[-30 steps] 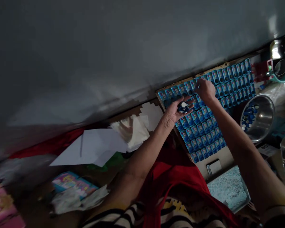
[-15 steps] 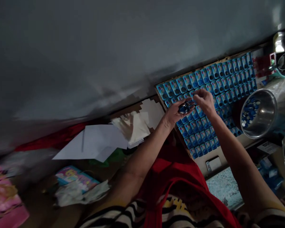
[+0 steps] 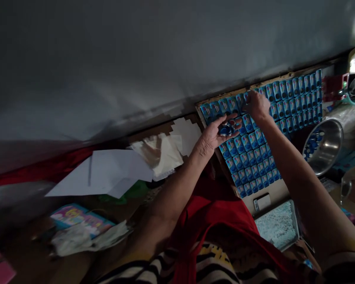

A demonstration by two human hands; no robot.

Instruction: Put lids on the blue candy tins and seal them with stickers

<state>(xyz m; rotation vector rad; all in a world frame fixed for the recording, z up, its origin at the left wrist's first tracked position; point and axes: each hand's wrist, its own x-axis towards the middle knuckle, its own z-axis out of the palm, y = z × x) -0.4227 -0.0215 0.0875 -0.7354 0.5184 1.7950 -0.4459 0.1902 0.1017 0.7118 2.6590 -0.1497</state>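
Observation:
My left hand [image 3: 217, 132] is palm up, its fingers curled around several small round blue pieces [image 3: 227, 128], above the left part of the rows of blue packs. My right hand [image 3: 258, 105] reaches down over the upper rows of blue packs [image 3: 251, 158], fingers pressed together at one of them; whatever it pinches is too small to make out. The packs stand in tight rows on a wood-edged board [image 3: 272, 80]. Those in the lower rows show bright blue rounds, while many upper ones show dark round spots.
A metal bowl [image 3: 328, 152] of blue and white round pieces tilts at the right. A tray of pale bits [image 3: 279, 227] lies below the board. White paper [image 3: 106, 171] and a cream cloth-like bundle [image 3: 162, 154] are at the left. A grey wall [image 3: 136, 59] rises behind.
My right hand has moved up and away from my left hand onto the upper packs. My left hand has opened slightly around its pieces. The view has shifted a little.

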